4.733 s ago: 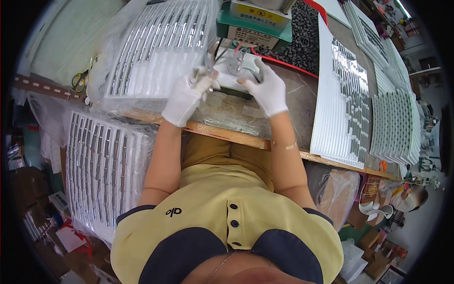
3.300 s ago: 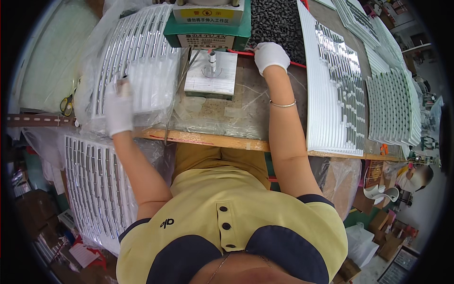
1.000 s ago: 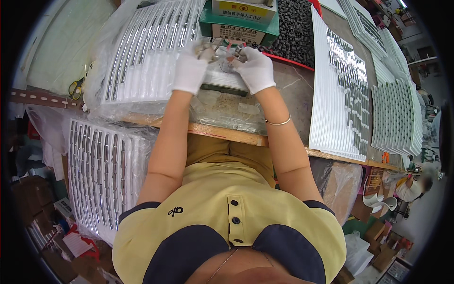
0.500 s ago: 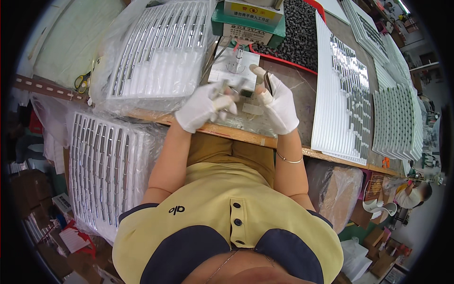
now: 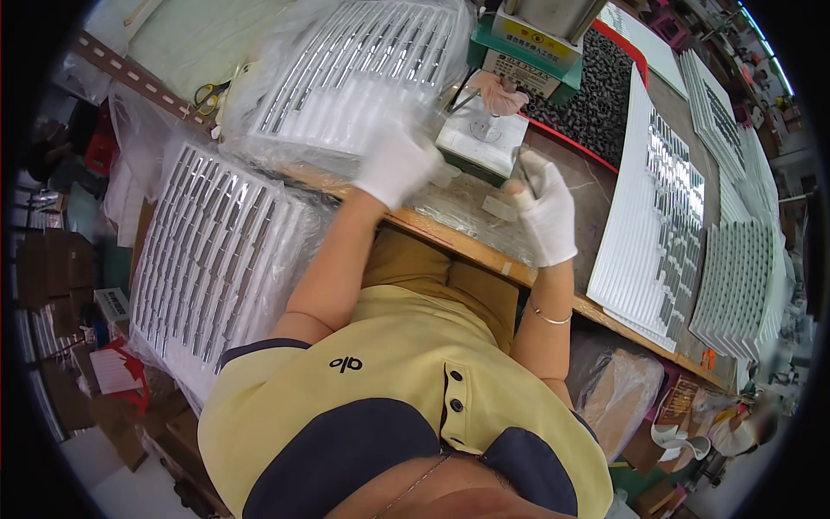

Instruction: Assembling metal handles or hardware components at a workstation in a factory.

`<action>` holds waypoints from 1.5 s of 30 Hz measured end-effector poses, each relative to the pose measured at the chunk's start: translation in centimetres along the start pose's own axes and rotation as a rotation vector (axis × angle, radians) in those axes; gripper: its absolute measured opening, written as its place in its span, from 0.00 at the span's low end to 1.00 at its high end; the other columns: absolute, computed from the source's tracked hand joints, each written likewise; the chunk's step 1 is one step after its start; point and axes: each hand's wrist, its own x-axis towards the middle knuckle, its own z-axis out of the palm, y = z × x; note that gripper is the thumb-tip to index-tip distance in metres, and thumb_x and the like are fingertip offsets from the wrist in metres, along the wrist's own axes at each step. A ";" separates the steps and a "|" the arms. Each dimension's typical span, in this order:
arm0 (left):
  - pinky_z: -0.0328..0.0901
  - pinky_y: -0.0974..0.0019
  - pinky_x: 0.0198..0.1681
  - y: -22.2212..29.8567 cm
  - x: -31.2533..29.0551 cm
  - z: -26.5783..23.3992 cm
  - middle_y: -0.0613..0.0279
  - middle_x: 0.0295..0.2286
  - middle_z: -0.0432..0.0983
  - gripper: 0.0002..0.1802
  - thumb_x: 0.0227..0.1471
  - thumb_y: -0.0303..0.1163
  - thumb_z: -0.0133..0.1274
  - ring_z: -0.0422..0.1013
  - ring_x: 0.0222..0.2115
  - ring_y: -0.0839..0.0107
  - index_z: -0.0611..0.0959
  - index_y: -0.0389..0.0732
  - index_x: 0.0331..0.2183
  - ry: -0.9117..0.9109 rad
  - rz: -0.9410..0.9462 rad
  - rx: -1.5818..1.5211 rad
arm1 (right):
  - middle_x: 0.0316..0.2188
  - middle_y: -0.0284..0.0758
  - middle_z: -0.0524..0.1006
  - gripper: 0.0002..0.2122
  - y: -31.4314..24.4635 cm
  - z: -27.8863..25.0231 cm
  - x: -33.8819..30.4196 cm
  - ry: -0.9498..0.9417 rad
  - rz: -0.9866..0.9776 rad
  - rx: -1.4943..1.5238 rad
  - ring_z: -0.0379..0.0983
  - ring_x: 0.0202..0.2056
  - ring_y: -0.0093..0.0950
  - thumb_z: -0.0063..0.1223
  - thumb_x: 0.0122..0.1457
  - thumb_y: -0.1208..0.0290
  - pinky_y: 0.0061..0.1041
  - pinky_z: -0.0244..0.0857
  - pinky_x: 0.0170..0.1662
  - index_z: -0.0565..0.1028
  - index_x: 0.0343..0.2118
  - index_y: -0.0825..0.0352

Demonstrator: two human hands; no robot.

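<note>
Left hand [image 5: 398, 169], blurred, left of the block [image 5: 462, 143]; right hand [image 5: 546, 212] right of it; cannot tell either grip; black parts [image 5: 581, 97] beyond it

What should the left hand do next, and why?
Maybe the left hand should reach for a shiny tube: it looks close to the white tray of shiny tubes, while the right hand is beside the flat block.

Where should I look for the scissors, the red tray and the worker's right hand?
Scissors [image 5: 206, 101]: head view, on the handles.
Red tray [image 5: 575, 146]: head view, on its near rim.
Right hand [image 5: 549, 214]: head view, mid-glove.
</note>
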 end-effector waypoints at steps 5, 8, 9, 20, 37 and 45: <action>0.64 0.55 0.46 -8.9 6.8 -6.4 0.36 0.39 0.72 0.34 0.39 0.48 0.55 0.68 0.44 0.45 0.74 0.32 0.44 0.346 -0.536 0.462 | 0.27 0.41 0.76 0.15 6.2 -5.3 2.5 0.368 -0.019 -0.454 0.74 0.29 0.35 0.42 0.60 0.57 0.30 0.66 0.35 0.74 0.38 0.63; 0.64 0.53 0.45 -14.4 8.3 -7.0 0.38 0.39 0.72 0.23 0.42 0.41 0.52 0.69 0.43 0.46 0.79 0.33 0.37 0.429 -0.548 0.560 | 0.34 0.45 0.76 0.12 8.5 -6.2 5.2 0.417 0.110 -0.749 0.72 0.38 0.46 0.43 0.58 0.62 0.40 0.64 0.42 0.75 0.37 0.61; 0.64 0.53 0.45 -16.7 9.1 -7.5 0.38 0.39 0.72 0.23 0.42 0.42 0.52 0.69 0.43 0.46 0.79 0.33 0.37 0.420 -0.531 0.595 | 0.35 0.45 0.76 0.11 7.8 -6.2 5.7 0.435 0.163 -0.783 0.72 0.38 0.45 0.44 0.58 0.62 0.40 0.65 0.42 0.75 0.36 0.61; 0.65 0.54 0.42 -19.3 10.3 -8.6 0.41 0.36 0.75 0.22 0.37 0.37 0.52 0.71 0.39 0.46 0.80 0.36 0.37 0.388 -0.609 0.710 | 0.33 0.43 0.77 0.08 5.5 -9.0 9.7 0.488 0.345 -1.017 0.75 0.37 0.39 0.51 0.53 0.69 0.34 0.69 0.41 0.79 0.35 0.62; 0.65 0.78 0.27 0.6 0.2 3.2 0.65 0.25 0.72 0.19 0.42 0.32 0.59 0.68 0.25 0.81 0.73 0.36 0.36 -0.494 -0.158 -0.419 | 0.33 0.39 0.78 0.08 6.5 -11.1 11.1 0.237 0.233 -1.312 0.76 0.37 0.36 0.51 0.49 0.74 0.33 0.70 0.41 0.79 0.32 0.59; 0.64 0.75 0.34 1.5 -1.5 5.0 0.66 0.30 0.74 0.17 0.42 0.25 0.59 0.67 0.29 0.81 0.75 0.34 0.38 -0.593 -0.164 -0.499 | 0.35 0.39 0.78 0.09 5.8 -11.7 12.6 0.103 0.326 -1.363 0.76 0.38 0.36 0.51 0.50 0.72 0.34 0.70 0.40 0.80 0.33 0.56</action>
